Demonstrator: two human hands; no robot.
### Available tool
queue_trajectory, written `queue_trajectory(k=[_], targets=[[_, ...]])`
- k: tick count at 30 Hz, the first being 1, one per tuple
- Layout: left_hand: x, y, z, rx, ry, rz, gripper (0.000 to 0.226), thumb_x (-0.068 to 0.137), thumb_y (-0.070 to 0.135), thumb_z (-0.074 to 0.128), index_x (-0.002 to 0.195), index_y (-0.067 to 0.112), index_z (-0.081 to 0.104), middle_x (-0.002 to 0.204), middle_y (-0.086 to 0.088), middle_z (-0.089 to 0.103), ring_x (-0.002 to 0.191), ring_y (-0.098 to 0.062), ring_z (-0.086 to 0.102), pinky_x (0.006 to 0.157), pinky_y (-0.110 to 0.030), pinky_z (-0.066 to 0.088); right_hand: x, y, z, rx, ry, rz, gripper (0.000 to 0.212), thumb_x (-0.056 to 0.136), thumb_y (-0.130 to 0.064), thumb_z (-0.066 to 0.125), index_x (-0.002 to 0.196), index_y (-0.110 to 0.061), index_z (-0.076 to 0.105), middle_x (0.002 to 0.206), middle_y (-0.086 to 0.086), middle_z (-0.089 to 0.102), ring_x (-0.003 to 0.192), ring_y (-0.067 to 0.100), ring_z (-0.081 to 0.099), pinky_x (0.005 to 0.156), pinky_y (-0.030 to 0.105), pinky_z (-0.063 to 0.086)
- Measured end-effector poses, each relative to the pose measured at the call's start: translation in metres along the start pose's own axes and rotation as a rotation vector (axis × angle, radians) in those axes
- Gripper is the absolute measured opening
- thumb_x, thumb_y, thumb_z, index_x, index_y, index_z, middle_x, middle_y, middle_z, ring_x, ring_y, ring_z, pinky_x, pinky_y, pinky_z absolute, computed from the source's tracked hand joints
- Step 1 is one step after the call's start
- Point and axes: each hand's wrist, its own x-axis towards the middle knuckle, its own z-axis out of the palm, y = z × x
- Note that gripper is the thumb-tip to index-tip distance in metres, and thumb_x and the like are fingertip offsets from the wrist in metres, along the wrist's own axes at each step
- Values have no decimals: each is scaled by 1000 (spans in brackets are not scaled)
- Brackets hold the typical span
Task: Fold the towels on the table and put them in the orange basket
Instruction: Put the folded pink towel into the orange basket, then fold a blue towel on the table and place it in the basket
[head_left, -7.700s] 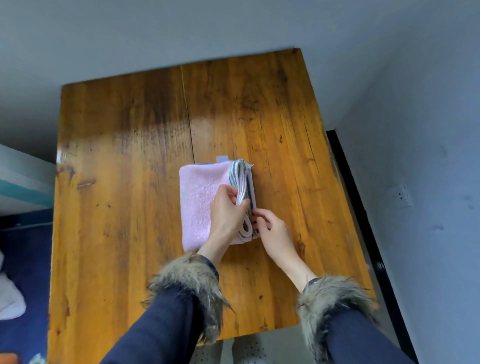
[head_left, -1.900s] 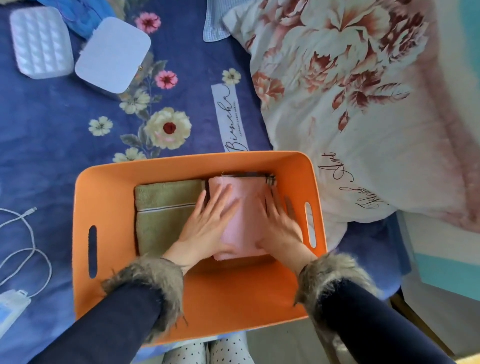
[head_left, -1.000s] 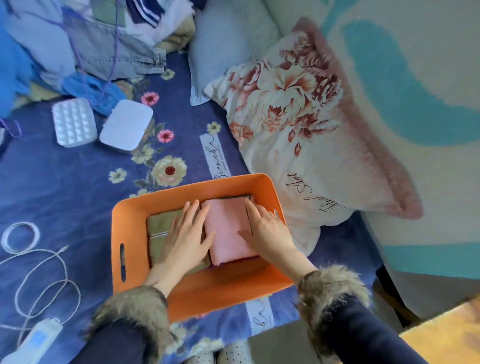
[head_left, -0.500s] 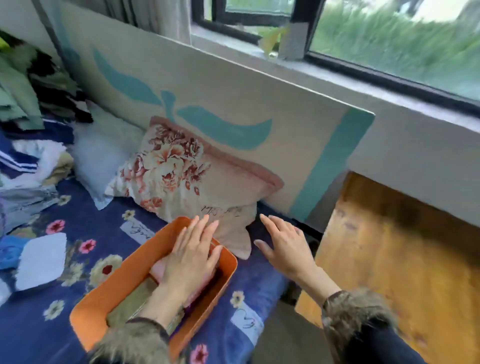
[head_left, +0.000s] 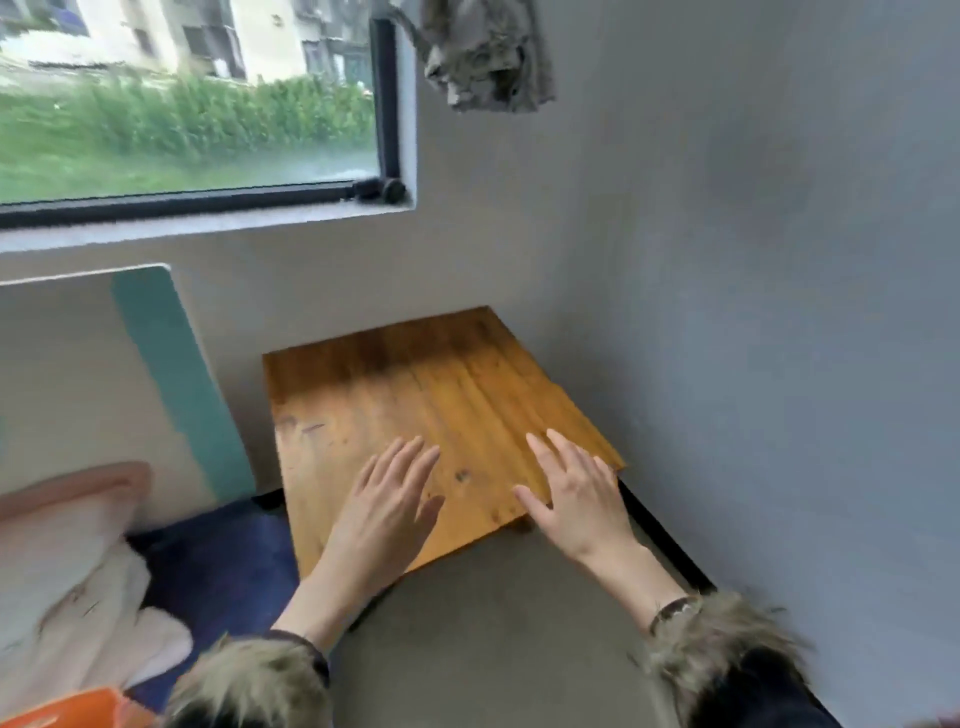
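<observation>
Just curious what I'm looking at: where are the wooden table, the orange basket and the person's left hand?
wooden table (head_left: 415, 374): head view, bare far part of top.
orange basket (head_left: 67, 712): head view, rim at bottom-left corner.
left hand (head_left: 384, 509): head view, back of hand.

You have one view only: a wide-angle camera on your head, so no second view overlaps it. It faces forward and tilts down toward the room corner, where the wooden table (head_left: 415, 395) stands. Your left hand (head_left: 387, 506) and right hand (head_left: 576, 493) reach out close in the lower middle, fur-trimmed cuffs (head_left: 249, 686) at the bottom edge. The window (head_left: 187, 104) fills the upper left. Only a corner of the orange basket (head_left: 67, 709) shows at bottom left. Frame edges look blurred and bent.
</observation>
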Motion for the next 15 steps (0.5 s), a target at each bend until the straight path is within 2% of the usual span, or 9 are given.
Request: queue_trajectory(k=[3,7,11,15], targets=[[26,81,23,-43,-42,186,54,94,34,49,143,16,35,150,-6,33,142,-23,25,115,-39,22,-57,73,-31,-21,59,195,66,92,-57,37,148,-27,19,155,3,20,140,20,23,114,41,20],[38,199,51,-106,-69,406,54,92,30,54,141,12,39,148,-8,37,140,-24,28,114,-38,24,-157,158,-66,-62,122,433,65,92,-56,37,147,-28,20,154,2,21,138,21,26,112,39,21],[25,328,80,-191,-121,610,53,92,29,55,139,11,41,147,-9,38,140,-25,30,114,-38,24,-277,229,-95,-89,149,646,64,93,-56,34,148,-28,16,157,1,15,142,18,18,115,41,14],[-6,451,110,-291,-208,816,52,95,34,47,143,17,35,151,-3,32,142,-19,24,114,-33,19,-400,279,-118,-140,205,886,64,93,-57,33,148,-29,14,157,0,15,142,20,18,114,43,16]])
